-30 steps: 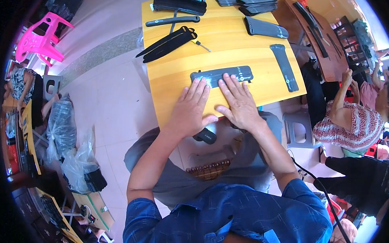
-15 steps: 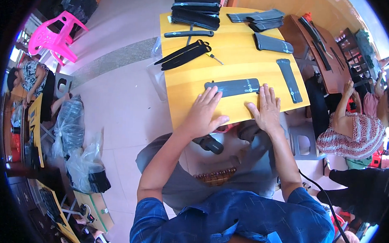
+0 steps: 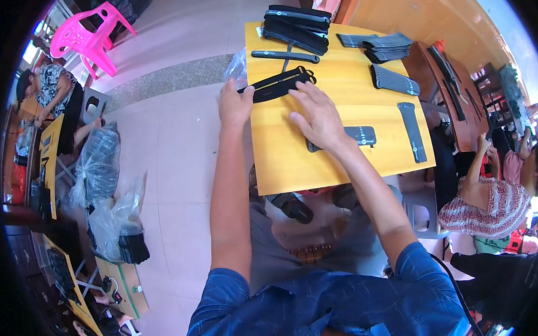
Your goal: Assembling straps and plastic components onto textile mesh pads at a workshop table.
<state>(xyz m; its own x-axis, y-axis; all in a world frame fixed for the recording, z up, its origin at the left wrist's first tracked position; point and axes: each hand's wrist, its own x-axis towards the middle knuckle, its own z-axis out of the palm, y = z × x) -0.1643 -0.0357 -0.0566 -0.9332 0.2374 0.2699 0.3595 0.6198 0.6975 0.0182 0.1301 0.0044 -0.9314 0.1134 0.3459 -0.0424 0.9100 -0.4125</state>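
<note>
Left hand (image 3: 234, 106) and right hand (image 3: 319, 115) have moved off the grey strip (image 3: 364, 135) to the black straps (image 3: 276, 91). Strip lies on near side of the table (image 3: 281, 165), partly hidden by the right hand. Straps sit between the hands: left clamped on their left end, right with fingers spread by the looped end, can't tell if touching. Far end: black stack (image 3: 294, 35), grey stack (image 3: 389, 45). Floor (image 3: 181, 141), left: clear bag (image 3: 114, 220) with black goods poking out, tied bag (image 3: 100, 162) of dark goods beyond.

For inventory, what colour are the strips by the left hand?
The strips are black; the head view shows them best.
</note>
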